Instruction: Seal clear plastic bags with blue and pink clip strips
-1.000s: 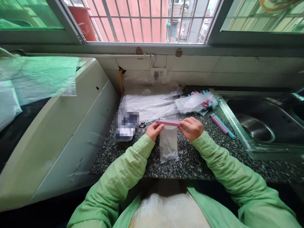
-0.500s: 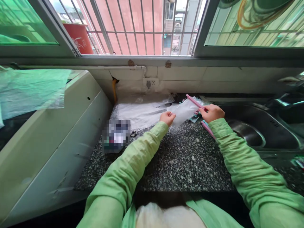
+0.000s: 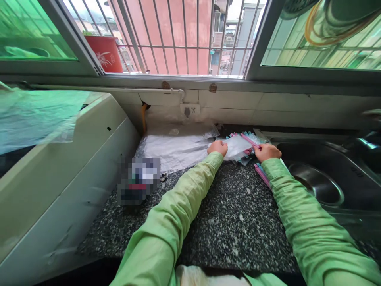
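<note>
- Clear plastic: the small bag (image 3: 236, 145) lies between my hands, just right of the frame's centre, near the back of the speckled counter (image 3: 226, 214).
- My left hand (image 3: 218, 147) pinches the bag's left end, fingers curled closed on the film.
- My right hand (image 3: 267, 151) is closed on the pink clip (image 3: 249, 140) that runs along the bag's right edge.
- The bag's long axis runs left to right, from one hand to the other; the clip crosses it on a slant, its far tip pointing to the upper left, its near end at my right fingers.
- Both hands touch the bag, so neither is nearer; the right one holds the stiff part, the left only the soft film.
- Under and behind the bag sits a pile of clipped bags (image 3: 253, 139), touching it as far as I can tell.
- Loose clips (image 3: 261, 173), pink and blue, lie beside my right sleeve, nearer the bottom of the frame.
- Flat clear sheets (image 3: 175, 147) lie just left of my left hand; the sink (image 3: 318, 182) is to the right.
</note>
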The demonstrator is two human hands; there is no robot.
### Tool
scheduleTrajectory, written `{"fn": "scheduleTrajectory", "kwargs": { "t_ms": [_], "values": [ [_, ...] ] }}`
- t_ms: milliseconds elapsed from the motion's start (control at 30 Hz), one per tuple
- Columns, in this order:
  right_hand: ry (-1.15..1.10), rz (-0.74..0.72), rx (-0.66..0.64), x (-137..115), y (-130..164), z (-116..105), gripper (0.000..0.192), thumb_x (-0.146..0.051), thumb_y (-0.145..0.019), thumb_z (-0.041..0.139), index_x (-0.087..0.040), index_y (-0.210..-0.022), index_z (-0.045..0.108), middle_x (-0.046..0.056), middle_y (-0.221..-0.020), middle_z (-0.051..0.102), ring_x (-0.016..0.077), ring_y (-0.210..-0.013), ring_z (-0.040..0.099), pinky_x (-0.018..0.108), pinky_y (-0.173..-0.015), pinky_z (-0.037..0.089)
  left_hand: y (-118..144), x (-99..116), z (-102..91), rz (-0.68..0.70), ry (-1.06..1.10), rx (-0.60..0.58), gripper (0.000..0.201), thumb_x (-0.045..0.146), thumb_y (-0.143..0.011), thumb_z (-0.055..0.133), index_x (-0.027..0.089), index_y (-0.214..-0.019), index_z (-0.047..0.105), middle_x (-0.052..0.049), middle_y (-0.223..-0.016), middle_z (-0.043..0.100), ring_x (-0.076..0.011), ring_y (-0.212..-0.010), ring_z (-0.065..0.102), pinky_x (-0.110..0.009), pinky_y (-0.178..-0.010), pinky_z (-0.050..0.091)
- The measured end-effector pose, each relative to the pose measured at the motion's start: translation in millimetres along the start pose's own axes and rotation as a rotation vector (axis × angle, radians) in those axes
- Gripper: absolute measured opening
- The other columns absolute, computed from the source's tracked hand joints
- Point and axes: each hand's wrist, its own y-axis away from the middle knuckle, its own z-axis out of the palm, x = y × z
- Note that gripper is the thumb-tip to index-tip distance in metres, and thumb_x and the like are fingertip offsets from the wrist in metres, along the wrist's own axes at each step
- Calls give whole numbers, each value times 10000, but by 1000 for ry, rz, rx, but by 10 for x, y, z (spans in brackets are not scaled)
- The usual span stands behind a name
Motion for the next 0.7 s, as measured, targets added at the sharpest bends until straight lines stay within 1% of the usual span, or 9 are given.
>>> {"fn": "scheduleTrajectory", "kwargs": {
  "t_ms": [133, 267, 400, 467, 533, 600, 633, 700],
  "values": [
    [14, -22, -11, 10, -13, 28, 430, -410, -786, 386, -134, -928, 684, 170, -862, 656, 272, -812, 590, 338, -616, 410, -5, -38, -39, -8, 11, 5, 262, 354, -772, 439, 209, -791, 656, -75, -904, 677, -219, -887, 592, -295, -700, 427],
    [28, -30, -53, -32, -37, -13, 423, -422, -780, 405, -149, -952, 678, 163, -874, 661, 273, -815, 596, 336, -607, 410, 34, -128, -126, -21, 29, 14, 256, 363, -773, 446, 208, -782, 649, -71, -888, 676, -213, -868, 594, -293, -691, 427],
    [51, -28, -57, -81, -47, -111, 420, -432, -769, 432, -137, -945, 674, 166, -910, 661, 277, -823, 596, 335, -608, 403, 123, -231, -259, -21, 50, 13, 261, 370, -772, 449, 202, -791, 648, -75, -875, 677, -212, -853, 595, -292, -688, 426],
    [34, -61, -22, -136, -54, -180, 398, -408, -770, 437, -138, -944, 672, 157, -914, 664, 268, -819, 592, 331, -615, 400, 161, -293, -365, -13, 47, 22, 256, 373, -767, 461, 201, -789, 649, -76, -873, 677, -213, -851, 594, -291, -688, 425],
    [-35, -104, 38, -256, -70, -264, 371, -380, -778, 434, -146, -940, 672, 141, -915, 667, 257, -829, 589, 326, -634, 401, 169, -380, -509, 2, 30, 35, 243, 366, -762, 477, 198, -781, 650, -79, -875, 677, -212, -848, 593, -289, -694, 424],
    [-140, -142, 63, -478, -100, -356, 350, -375, -781, 445, -153, -919, 678, 125, -915, 670, 248, -847, 589, 317, -658, 407, 136, -502, -684, 19, 14, 59, 214, 344, -755, 500, 193, -760, 653, -84, -871, 676, -205, -846, 593, -283, -711, 422],
    [-195, -153, 60, -631, -119, -400, 339, -372, -782, 451, -157, -909, 680, 117, -917, 671, 243, -861, 590, 312, -674, 410, 103, -575, -777, 16, 18, 82, 188, 326, -744, 522, 191, -745, 653, -85, -866, 676, -202, -846, 594, -281, -725, 421],
    [-304, -217, -13, -1010, -165, -464, 315, -359, -777, 472, -165, -913, 680, 95, -919, 677, 224, -862, 597, 298, -706, 415, 7, -739, -960, -10, 54, 144, 108, 264, -702, 581, 184, -710, 652, -94, -861, 674, -210, -865, 593, -287, -761, 417]
  ]
}}
